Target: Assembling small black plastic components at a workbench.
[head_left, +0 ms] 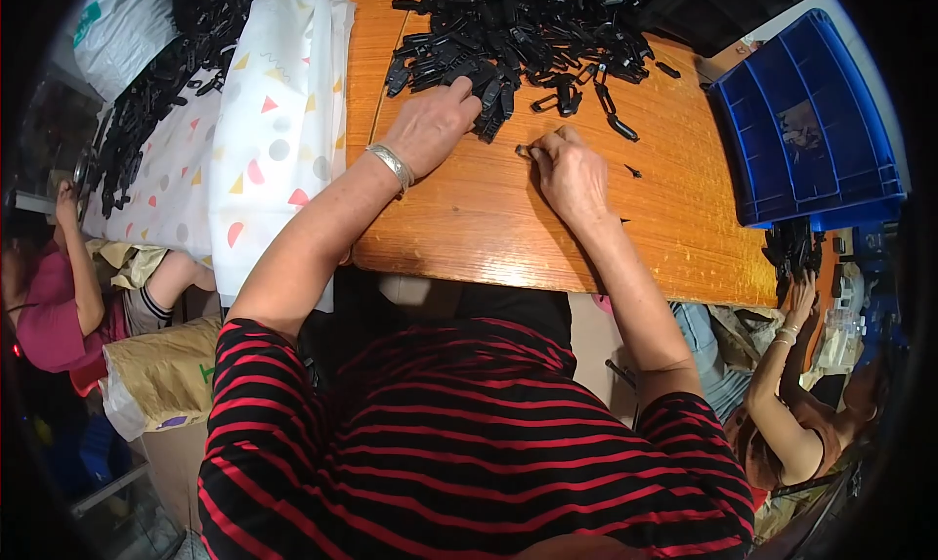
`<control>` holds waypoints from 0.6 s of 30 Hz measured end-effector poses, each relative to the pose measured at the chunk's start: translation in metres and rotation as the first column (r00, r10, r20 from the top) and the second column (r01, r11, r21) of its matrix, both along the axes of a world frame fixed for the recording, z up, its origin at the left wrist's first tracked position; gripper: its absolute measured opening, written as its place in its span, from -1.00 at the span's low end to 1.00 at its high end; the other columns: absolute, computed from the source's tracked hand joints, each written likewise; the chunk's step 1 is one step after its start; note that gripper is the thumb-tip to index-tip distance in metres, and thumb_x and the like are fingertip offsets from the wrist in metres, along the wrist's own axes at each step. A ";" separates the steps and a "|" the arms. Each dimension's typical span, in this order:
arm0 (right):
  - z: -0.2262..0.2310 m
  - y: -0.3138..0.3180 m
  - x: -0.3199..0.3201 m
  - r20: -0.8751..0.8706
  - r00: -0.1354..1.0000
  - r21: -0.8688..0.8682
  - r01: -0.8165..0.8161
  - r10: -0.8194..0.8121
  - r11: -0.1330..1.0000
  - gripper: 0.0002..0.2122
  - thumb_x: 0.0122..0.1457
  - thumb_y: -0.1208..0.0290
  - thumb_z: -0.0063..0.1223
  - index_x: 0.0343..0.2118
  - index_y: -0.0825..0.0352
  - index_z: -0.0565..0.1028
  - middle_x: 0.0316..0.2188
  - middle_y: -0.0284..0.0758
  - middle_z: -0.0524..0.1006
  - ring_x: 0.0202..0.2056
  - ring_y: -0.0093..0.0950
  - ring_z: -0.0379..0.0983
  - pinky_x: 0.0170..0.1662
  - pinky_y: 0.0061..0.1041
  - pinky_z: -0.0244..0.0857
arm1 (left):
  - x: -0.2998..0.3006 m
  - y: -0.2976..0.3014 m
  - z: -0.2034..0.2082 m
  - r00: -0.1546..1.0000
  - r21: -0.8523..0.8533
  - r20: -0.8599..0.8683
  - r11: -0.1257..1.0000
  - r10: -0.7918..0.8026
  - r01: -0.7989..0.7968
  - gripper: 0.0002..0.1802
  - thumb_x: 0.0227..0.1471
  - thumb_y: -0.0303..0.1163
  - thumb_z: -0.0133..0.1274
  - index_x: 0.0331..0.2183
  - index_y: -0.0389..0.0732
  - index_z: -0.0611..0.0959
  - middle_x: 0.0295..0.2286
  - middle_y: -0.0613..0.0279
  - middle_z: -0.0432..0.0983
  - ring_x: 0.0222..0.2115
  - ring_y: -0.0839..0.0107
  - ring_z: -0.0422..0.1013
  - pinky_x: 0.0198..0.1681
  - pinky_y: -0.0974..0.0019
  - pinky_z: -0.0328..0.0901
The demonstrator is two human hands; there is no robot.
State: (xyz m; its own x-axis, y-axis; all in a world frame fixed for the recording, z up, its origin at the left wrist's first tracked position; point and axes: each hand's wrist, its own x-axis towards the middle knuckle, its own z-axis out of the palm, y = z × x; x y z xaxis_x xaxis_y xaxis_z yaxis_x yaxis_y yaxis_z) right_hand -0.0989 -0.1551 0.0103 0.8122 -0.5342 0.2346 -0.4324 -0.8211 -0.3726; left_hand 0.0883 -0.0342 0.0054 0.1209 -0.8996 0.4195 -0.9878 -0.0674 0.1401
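Well inside the table edge, right grip pinches something small; left grip unclear.

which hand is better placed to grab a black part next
Probably the left hand: it's at the black pile, while the right hand has a small piece at its fingertips.

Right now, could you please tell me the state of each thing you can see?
Left hand: fingers bent, at the black parts
Right hand: fingertips closed on a small piece
Black parts: loosely heaped
Table: scuffed, partly covered
Patterned sheet: creased
Blue crate: appears tilted
Bracelet: worn, left wrist
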 end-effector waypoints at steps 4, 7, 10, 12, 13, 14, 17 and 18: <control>-0.001 0.003 -0.010 0.042 0.996 -0.056 -0.078 0.080 0.995 -0.86 0.05 0.50 0.17 -0.33 0.42 0.56 -0.40 -0.16 0.50 -0.45 -0.17 0.50 -0.39 -0.28 0.40 | -0.003 0.001 0.001 0.998 0.038 0.040 0.998 0.057 -0.058 -0.93 -0.06 -0.50 0.02 -0.48 -0.30 0.51 -0.42 0.06 0.40 -0.45 0.17 0.47 -0.43 0.21 0.41; 0.008 0.005 -0.019 0.045 0.988 -0.016 -0.147 0.148 0.989 -0.83 0.03 0.50 0.20 -0.31 0.41 0.56 -0.38 -0.17 0.49 -0.44 -0.17 0.49 -0.37 -0.27 0.40 | -0.005 0.006 0.006 0.993 0.080 -0.013 0.990 0.116 -0.114 -0.89 -0.04 -0.45 0.05 -0.49 -0.30 0.53 -0.41 0.05 0.42 -0.47 0.11 0.47 -0.41 0.17 0.40; 0.007 0.004 -0.019 0.003 0.988 0.000 -0.154 0.154 0.988 -0.82 0.02 0.49 0.21 -0.30 0.42 0.54 -0.37 -0.16 0.48 -0.43 -0.16 0.49 -0.36 -0.25 0.39 | -0.009 0.011 0.007 0.980 0.046 -0.161 0.993 0.114 -0.108 -0.84 -0.04 -0.41 0.11 -0.47 -0.32 0.54 -0.40 0.04 0.43 -0.45 0.08 0.47 -0.41 0.14 0.39; 0.005 0.004 -0.019 -0.032 0.991 -0.002 -0.127 0.127 0.992 -0.81 0.02 0.49 0.21 -0.31 0.43 0.53 -0.38 -0.15 0.48 -0.41 -0.15 0.49 -0.35 -0.24 0.38 | -0.010 0.013 0.004 0.976 0.095 -0.180 0.990 0.124 -0.108 -0.84 -0.03 -0.40 0.12 -0.40 -0.29 0.57 -0.38 0.05 0.44 -0.41 0.06 0.45 -0.36 0.14 0.37; 0.004 0.004 -0.017 -0.014 0.992 0.003 -0.122 0.122 0.993 -0.81 0.02 0.48 0.21 -0.31 0.44 0.52 -0.38 -0.15 0.48 -0.42 -0.18 0.49 -0.36 -0.27 0.37 | -0.010 0.014 0.001 0.970 0.144 -0.199 0.983 0.138 -0.110 -0.80 -0.03 -0.38 0.13 -0.32 -0.27 0.60 -0.36 0.05 0.45 -0.37 0.04 0.43 -0.31 0.14 0.36; 0.004 0.005 -0.016 0.005 0.993 0.007 -0.117 0.117 0.993 -0.80 0.03 0.48 0.21 -0.31 0.45 0.51 -0.39 -0.14 0.48 -0.43 -0.20 0.48 -0.37 -0.29 0.36 | -0.011 0.015 -0.003 0.970 0.143 -0.198 0.983 0.138 -0.111 -0.80 -0.03 -0.38 0.13 -0.32 -0.27 0.60 -0.36 0.05 0.45 -0.37 0.04 0.43 -0.31 0.14 0.36; 0.005 0.013 -0.011 0.237 0.967 0.173 -0.139 0.096 0.975 -0.81 0.05 0.49 0.20 -0.30 0.45 0.49 -0.40 -0.15 0.48 -0.46 -0.28 0.46 -0.38 -0.37 0.34 | -0.019 0.021 -0.009 0.962 -0.059 -0.262 0.993 0.082 -0.100 -0.76 -0.01 -0.39 0.15 -0.27 -0.30 0.59 -0.41 0.14 0.50 -0.44 0.17 0.46 -0.35 0.21 0.37; -0.001 0.016 -0.009 0.333 0.940 0.209 -0.146 0.070 0.967 -0.82 0.08 0.51 0.17 -0.27 0.46 0.48 -0.41 -0.20 0.48 -0.48 -0.41 0.43 -0.38 -0.47 0.32 | -0.025 0.022 -0.011 0.788 -0.113 -0.615 0.988 0.017 -0.110 -0.74 0.01 -0.40 0.15 -0.23 -0.31 0.59 -0.44 0.22 0.51 -0.50 0.33 0.44 -0.42 0.31 0.35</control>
State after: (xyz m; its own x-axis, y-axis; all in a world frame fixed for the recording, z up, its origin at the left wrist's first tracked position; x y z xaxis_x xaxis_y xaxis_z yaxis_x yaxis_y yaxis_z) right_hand -0.1076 -0.1393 0.0095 0.7698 -0.5168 0.3747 -0.1719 -0.7331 -0.6581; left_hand 0.0635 -0.0127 -0.0054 0.4479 -0.8207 0.3548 -0.6867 -0.0617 0.7243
